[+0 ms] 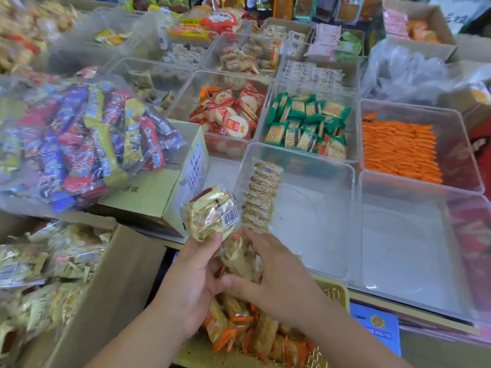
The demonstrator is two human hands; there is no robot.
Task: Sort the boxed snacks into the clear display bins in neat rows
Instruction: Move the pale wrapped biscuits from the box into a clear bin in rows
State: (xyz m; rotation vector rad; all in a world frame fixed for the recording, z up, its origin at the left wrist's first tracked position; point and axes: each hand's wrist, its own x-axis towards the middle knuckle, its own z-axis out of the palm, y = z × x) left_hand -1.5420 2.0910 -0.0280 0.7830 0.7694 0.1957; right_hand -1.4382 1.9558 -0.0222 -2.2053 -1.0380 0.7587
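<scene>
My left hand (192,277) grips a gold-wrapped snack pack (211,215) with a barcode, raised near the front left corner of a clear bin (332,208). My right hand (271,274) curls around more gold packs (237,257) between both hands. Inside that bin, one neat row of the same gold packs (261,196) stands along its left wall. Below my hands a yellow basket (333,290) holds loose orange-edged packs (247,333).
A second clear bin (414,251) sits to the right. Behind are bins of orange packs (398,150), green packs (305,126) and red round crackers (231,115). A cardboard box (127,282) of gold packs lies at left, beside a carton (159,192) bearing a bag of mixed bars (79,139).
</scene>
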